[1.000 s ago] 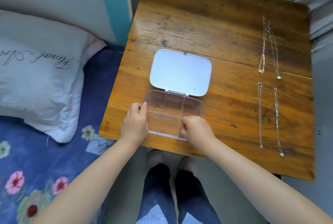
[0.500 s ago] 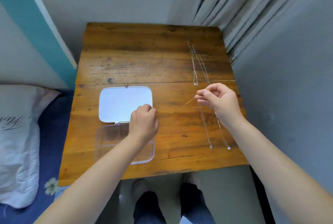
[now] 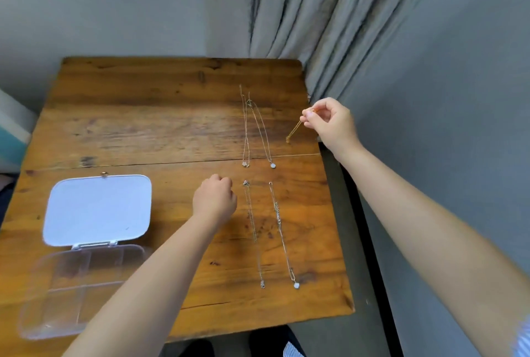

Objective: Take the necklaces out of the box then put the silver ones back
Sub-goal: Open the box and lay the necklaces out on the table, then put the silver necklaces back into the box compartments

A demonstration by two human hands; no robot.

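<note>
A clear plastic box with dividers lies open at the table's near left, its white lid folded back flat. Several thin necklaces lie stretched out on the right half: two farther ones and two nearer ones, each with a small pendant. My right hand is raised over the far right edge, pinching a short gold chain that dangles above the wood. My left hand rests as a closed fist on the table, just left of the nearer necklaces; nothing shows in it.
The wooden table stands in a corner, with a grey wall behind and a grey curtain at the back right. A dark gap runs along the table's right edge. My legs show below the near edge.
My right hand has carried the gold chain from near the box to the far right edge. My left hand left the box and moved right. The view swung rightward.
</note>
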